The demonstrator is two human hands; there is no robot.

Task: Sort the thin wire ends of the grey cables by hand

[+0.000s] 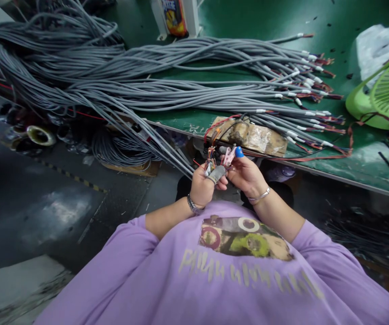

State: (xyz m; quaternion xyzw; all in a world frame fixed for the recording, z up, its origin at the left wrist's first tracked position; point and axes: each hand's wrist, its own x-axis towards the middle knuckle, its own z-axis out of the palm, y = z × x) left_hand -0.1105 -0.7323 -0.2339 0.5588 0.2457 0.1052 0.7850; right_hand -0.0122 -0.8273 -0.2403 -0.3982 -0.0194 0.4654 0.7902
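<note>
My left hand is closed around the stripped ends of several grey cables, and thin coloured wires stick up from its grip. Grey wrapping covers the thumb. Close beside it, my right hand pinches a small pink piece that looks like a clip or connector; its exact kind is unclear. A blue finger cover sits on the right thumb. The fingertips of both hands nearly meet, and the contact between wires and pink piece is partly hidden. Grey cables run down from the bench to my left hand.
A large bundle of grey cables lies across the green bench, bared ends to the right. A tape-wrapped block sits at the bench edge. A green fan stands at right. Coiled cable lies below, left.
</note>
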